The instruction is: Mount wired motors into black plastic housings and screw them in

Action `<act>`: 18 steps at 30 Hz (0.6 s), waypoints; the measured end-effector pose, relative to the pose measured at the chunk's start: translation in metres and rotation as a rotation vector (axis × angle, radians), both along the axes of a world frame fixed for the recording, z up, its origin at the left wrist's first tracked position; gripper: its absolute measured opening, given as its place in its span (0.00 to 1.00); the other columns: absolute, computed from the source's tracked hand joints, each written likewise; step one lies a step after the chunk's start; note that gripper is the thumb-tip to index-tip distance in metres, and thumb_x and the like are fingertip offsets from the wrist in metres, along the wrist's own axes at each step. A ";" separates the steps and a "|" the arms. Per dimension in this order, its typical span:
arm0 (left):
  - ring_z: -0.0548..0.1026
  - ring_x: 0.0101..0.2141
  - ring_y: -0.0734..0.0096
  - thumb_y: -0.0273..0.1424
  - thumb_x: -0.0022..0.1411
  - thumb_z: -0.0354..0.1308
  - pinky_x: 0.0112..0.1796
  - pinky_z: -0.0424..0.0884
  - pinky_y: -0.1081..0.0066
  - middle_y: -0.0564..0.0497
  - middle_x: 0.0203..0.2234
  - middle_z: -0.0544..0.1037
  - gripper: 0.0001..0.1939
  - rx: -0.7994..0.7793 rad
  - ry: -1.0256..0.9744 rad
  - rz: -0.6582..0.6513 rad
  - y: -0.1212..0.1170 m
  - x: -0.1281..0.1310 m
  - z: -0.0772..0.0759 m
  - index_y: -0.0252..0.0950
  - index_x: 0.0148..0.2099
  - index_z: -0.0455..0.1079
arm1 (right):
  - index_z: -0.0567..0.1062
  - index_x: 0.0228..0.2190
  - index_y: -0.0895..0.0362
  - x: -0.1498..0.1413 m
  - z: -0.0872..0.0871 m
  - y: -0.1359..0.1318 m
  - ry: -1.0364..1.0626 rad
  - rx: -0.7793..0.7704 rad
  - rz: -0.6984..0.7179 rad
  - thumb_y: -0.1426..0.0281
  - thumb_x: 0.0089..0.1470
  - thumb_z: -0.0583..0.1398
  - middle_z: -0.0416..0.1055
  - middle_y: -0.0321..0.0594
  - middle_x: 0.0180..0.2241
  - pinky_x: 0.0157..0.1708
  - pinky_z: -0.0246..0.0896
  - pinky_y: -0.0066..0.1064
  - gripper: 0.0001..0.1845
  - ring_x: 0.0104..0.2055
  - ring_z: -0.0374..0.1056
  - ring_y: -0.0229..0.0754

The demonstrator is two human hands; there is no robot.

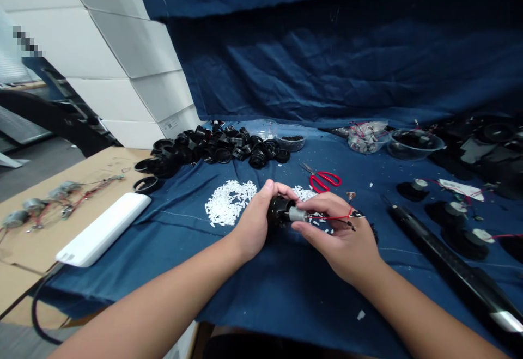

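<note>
We are clenching a black cylindrical plastic housing [278,211] in our left hand [252,221], with the fingers [278,188] wrapping over its top to hold it steady above the middle of the blue cloth-covered surface [253,293]. Our right hand [339,239] is pinching a small silver cylindrical motor [297,214] against the end of the housing between its thumb [300,227] and fingertips [314,202], keeping thin red wires [330,218] clear of the grip. Loose white plastic bits [229,202] are lying just beyond the hands, a heap of black housings [216,149] is sitting toward the far edge, and red-handled scissors [322,181] are resting within reach. Wired silver motors [35,205] are lying on brown cardboard [28,253] off the left edge.
</note>
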State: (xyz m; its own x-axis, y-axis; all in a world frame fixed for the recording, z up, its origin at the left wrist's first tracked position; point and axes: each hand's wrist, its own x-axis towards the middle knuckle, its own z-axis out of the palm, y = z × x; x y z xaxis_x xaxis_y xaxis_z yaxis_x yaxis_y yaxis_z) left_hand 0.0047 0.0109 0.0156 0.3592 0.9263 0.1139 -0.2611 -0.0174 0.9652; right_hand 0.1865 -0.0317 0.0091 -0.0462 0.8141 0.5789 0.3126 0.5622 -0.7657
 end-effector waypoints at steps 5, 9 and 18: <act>0.76 0.47 0.59 0.59 0.74 0.44 0.52 0.74 0.62 0.43 0.47 0.81 0.33 0.071 -0.127 0.047 -0.005 0.004 0.006 0.36 0.43 0.77 | 0.84 0.42 0.46 -0.006 0.000 -0.006 0.151 -0.120 0.068 0.68 0.55 0.74 0.79 0.37 0.43 0.40 0.79 0.29 0.12 0.41 0.79 0.41; 0.77 0.48 0.58 0.57 0.76 0.41 0.54 0.73 0.61 0.42 0.47 0.81 0.33 0.082 -0.231 0.022 -0.016 0.008 0.009 0.36 0.43 0.76 | 0.84 0.42 0.45 -0.011 -0.004 -0.008 0.173 -0.149 0.097 0.68 0.54 0.75 0.79 0.37 0.43 0.41 0.79 0.28 0.13 0.45 0.78 0.42; 0.79 0.47 0.62 0.45 0.80 0.40 0.54 0.74 0.63 0.45 0.43 0.83 0.27 0.072 -0.278 0.077 -0.033 0.015 0.001 0.36 0.42 0.75 | 0.85 0.43 0.47 -0.019 -0.006 -0.014 0.050 -0.004 0.091 0.71 0.55 0.74 0.82 0.37 0.40 0.51 0.75 0.39 0.13 0.46 0.78 0.45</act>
State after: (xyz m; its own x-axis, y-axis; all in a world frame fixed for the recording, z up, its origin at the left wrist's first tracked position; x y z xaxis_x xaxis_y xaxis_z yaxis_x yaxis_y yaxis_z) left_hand 0.0193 -0.0219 0.0165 0.2343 0.9354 0.2649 -0.5104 -0.1136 0.8524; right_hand 0.1676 -0.0453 0.0029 -0.0915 0.8102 0.5790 0.2216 0.5834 -0.7813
